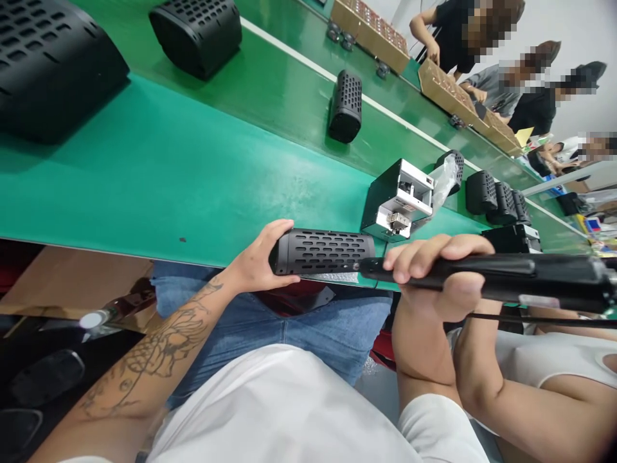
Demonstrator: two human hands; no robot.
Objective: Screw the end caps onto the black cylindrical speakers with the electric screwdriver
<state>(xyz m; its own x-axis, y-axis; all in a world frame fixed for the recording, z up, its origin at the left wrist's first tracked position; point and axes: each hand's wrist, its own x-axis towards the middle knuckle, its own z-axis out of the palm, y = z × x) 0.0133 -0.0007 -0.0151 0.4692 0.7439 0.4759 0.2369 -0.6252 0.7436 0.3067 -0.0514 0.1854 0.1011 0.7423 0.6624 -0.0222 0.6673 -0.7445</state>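
Note:
My left hand (pixel 263 260) is wrapped round the left end of a black perforated speaker housing (pixel 328 251), which lies on its side at the near edge of the green bench. In my right hand (pixel 443 270) is a black electric screwdriver (pixel 530 273), held level with its tip pointing left. The tip meets the right part of the housing near its lower edge; whether it sits in a screw I cannot tell. Just behind the housing stands a screw feeder (pixel 400 202), a black and silver box with an open front.
Green bench (pixel 193 186) runs along a belt (pixel 289 83) carrying a black housing (pixel 346 106). More housings (pixel 197 32) stand at the upper left and several at the right. A co-worker's arm (pixel 506 386) is close on my right. Across the belt, people work by cardboard boxes (pixel 448 90).

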